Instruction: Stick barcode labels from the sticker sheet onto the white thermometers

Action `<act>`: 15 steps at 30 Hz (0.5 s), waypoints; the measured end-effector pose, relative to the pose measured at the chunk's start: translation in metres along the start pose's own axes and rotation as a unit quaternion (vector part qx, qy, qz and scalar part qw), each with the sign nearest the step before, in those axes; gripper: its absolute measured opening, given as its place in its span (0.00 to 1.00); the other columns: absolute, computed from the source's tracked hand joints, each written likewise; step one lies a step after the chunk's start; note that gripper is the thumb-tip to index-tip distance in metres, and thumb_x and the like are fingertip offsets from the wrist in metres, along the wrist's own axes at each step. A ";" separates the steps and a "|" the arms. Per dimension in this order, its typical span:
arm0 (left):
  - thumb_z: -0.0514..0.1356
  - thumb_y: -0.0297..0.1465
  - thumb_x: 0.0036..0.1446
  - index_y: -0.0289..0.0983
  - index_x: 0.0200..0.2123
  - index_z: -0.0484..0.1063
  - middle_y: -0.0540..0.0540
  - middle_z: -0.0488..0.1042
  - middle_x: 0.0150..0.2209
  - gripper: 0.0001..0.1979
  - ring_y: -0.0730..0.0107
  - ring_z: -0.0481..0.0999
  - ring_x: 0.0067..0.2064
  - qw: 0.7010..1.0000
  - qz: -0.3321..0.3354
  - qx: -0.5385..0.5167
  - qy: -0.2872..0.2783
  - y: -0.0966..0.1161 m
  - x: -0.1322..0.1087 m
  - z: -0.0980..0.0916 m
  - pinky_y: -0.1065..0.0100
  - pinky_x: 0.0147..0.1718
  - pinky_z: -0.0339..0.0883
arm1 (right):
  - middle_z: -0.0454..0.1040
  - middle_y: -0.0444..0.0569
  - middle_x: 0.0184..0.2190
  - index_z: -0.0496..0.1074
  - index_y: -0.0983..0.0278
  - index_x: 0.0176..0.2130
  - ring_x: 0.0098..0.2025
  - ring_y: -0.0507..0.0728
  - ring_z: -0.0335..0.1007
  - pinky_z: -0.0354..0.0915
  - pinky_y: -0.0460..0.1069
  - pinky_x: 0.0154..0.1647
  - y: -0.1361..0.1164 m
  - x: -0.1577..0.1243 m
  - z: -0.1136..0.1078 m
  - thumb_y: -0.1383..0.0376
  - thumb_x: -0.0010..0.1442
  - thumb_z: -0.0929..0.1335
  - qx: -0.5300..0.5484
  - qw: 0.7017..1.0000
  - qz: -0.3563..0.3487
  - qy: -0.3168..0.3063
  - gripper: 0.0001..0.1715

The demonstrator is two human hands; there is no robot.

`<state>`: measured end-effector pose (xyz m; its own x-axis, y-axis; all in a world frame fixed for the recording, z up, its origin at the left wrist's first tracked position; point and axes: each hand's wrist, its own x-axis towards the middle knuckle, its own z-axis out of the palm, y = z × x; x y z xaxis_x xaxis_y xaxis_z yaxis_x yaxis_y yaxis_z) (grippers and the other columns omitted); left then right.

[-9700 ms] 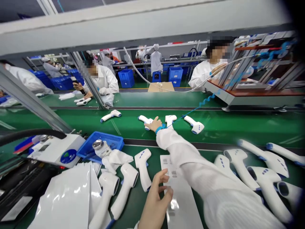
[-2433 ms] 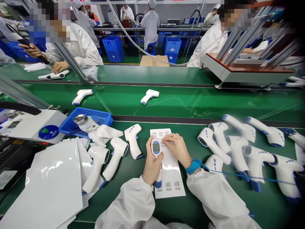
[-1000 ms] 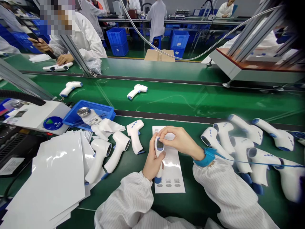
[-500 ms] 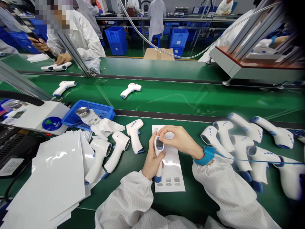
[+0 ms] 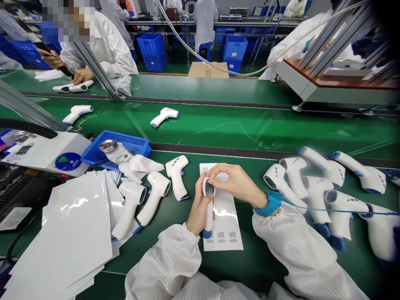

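Note:
My left hand is wrapped round a white infrared thermometer with a blue handle end, its small grey screen facing up. The left thumb presses by the screen's lower edge. My right hand, with a blue band at the wrist, pinches finger and thumb together at the upper edge of the screen; whatever is between the tips is too small to make out. Beneath both hands lies a printed label sheet on the green bench. Three more thermometers lie left of my hands, and several others are bunched at right.
A stack of white sheets covers the left bench. Behind it are a blue tray with a metal-topped bottle and a white machine. Two thermometers ride the green belt. A blue cord runs right from my wrist.
The thermometers on the belt have shifted left. My left thumb has moved up toward the screen of the held thermometer. My right hand has stayed almost in place.

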<state>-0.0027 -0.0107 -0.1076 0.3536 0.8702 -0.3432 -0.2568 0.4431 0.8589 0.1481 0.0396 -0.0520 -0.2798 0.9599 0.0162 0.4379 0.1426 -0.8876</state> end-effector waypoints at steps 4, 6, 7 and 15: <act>0.52 0.34 0.63 0.53 0.67 0.45 0.47 0.66 0.45 0.31 0.81 0.67 0.21 1.000 -0.002 0.001 0.004 0.000 0.000 0.001 0.73 0.18 0.65 | 0.79 0.44 0.36 0.73 0.61 0.28 0.41 0.56 0.76 0.67 0.51 0.47 0.001 0.000 0.000 0.69 0.54 0.69 0.004 1.000 0.001 0.003 0.04; 0.52 0.34 0.63 0.53 0.67 0.45 0.47 0.65 0.44 0.31 0.81 0.67 0.21 1.000 -0.002 0.003 0.004 0.001 -0.001 0.001 0.73 0.18 0.65 | 0.79 0.44 0.36 0.73 0.61 0.28 0.41 0.56 0.76 0.67 0.51 0.47 0.002 0.000 0.001 0.70 0.53 0.69 0.001 1.000 0.004 0.004 0.04; 0.52 0.34 0.63 0.53 0.67 0.44 0.48 0.65 0.43 0.31 0.81 0.67 0.21 1.000 -0.003 0.004 0.004 0.001 -0.001 0.001 0.73 0.18 0.65 | 0.79 0.44 0.36 0.73 0.61 0.28 0.41 0.56 0.76 0.67 0.51 0.47 0.002 -0.001 0.001 0.70 0.53 0.69 -0.001 1.000 0.006 0.004 0.04; 0.50 0.33 0.63 0.53 0.67 0.43 0.50 0.66 0.39 0.32 0.81 0.65 0.20 1.000 -0.010 0.014 0.011 0.002 -0.001 0.001 0.74 0.17 0.64 | 0.79 0.43 0.36 0.73 0.61 0.27 0.41 0.56 0.74 0.66 0.51 0.47 0.002 0.001 0.001 0.72 0.52 0.69 -0.017 1.000 0.004 0.008 0.06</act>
<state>-0.0024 -0.0105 -0.1051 0.3382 0.8663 -0.3676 -0.2248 0.4537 0.8624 0.1478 0.0405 -0.0545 -0.2621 0.9649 0.0165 0.4692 0.1424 -0.8715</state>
